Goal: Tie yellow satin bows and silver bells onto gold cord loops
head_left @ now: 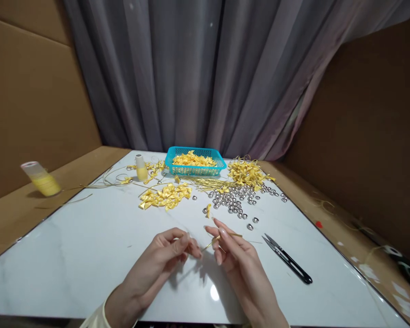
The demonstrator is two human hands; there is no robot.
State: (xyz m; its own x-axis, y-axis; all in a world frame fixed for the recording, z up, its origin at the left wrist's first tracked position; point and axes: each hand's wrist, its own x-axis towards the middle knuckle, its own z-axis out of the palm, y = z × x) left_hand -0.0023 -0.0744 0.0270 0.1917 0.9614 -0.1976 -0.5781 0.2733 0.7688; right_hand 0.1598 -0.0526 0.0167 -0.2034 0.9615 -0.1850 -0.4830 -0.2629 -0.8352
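Close to the table's front, my right hand (241, 262) pinches a thin gold cord (210, 243) between thumb and fingers, with a short end sticking out to the right. My left hand (160, 259) is closed, its thumb against the fingers, at the cord's other end; the exact grip there is partly hidden. Just beyond my fingertips lies a small yellow ribbon bow (208, 210) beside loose silver rings (230, 200). Black thread snips (287, 259) rest to the right of my right hand.
A blue basket (195, 171) of yellow bows stands at the back. Around it are yellow bow pieces (166, 196), a bundle of corded bows (248, 173), gold cords (208, 183) and a thread spool (141, 168). Another spool (43, 179) leans at left. Cardboard walls (37, 91) flank the table.
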